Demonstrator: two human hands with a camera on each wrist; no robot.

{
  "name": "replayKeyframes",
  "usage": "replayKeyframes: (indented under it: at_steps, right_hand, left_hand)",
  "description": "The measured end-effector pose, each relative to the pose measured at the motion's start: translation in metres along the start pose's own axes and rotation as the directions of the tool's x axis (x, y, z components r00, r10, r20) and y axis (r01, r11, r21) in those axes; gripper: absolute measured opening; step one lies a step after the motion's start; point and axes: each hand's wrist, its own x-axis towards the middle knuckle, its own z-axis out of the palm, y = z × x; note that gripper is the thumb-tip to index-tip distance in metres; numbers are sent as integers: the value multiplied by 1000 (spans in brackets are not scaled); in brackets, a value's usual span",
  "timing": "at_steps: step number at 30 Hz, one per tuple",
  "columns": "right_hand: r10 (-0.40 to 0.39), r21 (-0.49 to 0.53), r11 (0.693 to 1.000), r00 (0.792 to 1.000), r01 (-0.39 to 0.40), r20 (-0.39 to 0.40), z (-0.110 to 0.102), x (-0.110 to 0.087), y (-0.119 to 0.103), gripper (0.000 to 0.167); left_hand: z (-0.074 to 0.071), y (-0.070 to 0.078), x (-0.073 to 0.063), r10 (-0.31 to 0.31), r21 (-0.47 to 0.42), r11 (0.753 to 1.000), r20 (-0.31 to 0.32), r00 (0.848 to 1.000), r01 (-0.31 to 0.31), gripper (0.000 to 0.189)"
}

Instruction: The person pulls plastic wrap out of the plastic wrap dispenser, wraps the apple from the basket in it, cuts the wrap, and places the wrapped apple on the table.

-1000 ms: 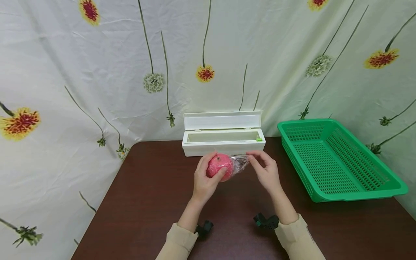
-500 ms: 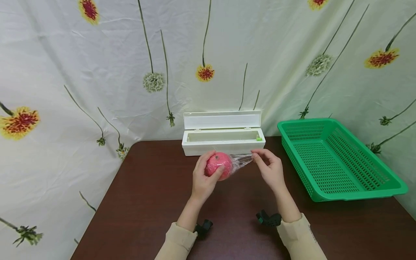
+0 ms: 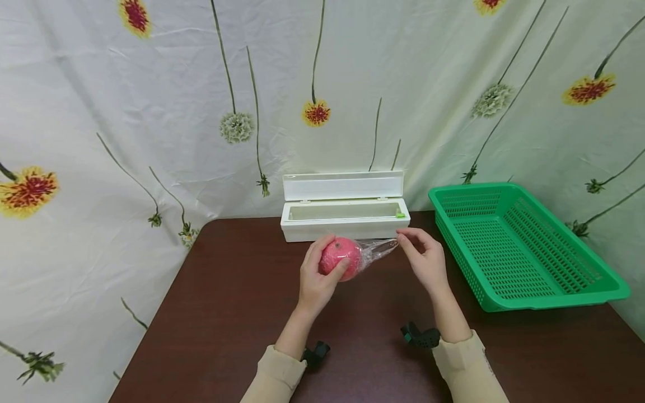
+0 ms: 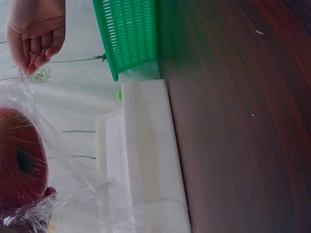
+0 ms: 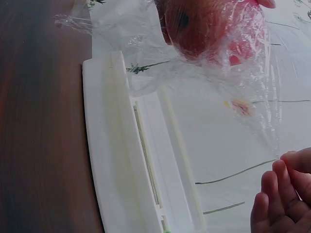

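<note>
My left hand point(image 3: 317, 274) grips a red apple point(image 3: 336, 254), fingers along its far side and thumb on its near side. Clear cling film point(image 3: 372, 250) covers the apple and stretches off its right side in a narrowing, crinkled tail. At the end of that tail, the thumb and fingertips of my right hand point(image 3: 425, 257) pinch the film. In the right wrist view the film point(image 5: 262, 104) spreads loosely from the apple point(image 5: 204, 29) down to the right fingertips, with more loose film hanging to the left. Both hands are above the table, in front of the white film box.
A long white cling film box point(image 3: 345, 229) stands at the back of the dark brown table point(image 3: 242, 313), lid raised, a green slider at its right end. To the right sits a green slatted basket point(image 3: 504, 263). A flowered curtain point(image 3: 176, 101) hangs behind.
My right hand has moved right and slightly away, drawing the film tail longer and thinner. The left hand and the apple have stayed nearly in place.
</note>
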Motion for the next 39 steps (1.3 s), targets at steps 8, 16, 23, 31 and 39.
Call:
replayKeyframes:
  at_steps: [8,16,23,31,39]
  right_hand:
    - [-47,121,991,999,49,-15,3,-4,-15,19]
    - [-221,114,969,975,218,22,16,-14,-26,21]
    - [-274,162,953,957,258,89,32,-22,-29,26]
    - [-264,228,947,951,225,158,43,-27,-26,29]
    - [-253,254,945,952,205,173,51,-31,-22,30]
  left_hand:
    - [8,-20,-3,-30,12,999,14,999,30,52]
    - [18,-39,-10,3,28,1000,58,998,-4,55]
    - [22,-36,-14,29,59,998,86,996,-34,55]
    - [26,-36,-16,73,59,995,97,993,-79,56]
    - [28,-35,-17,88,45,995,67,994,-91,56]
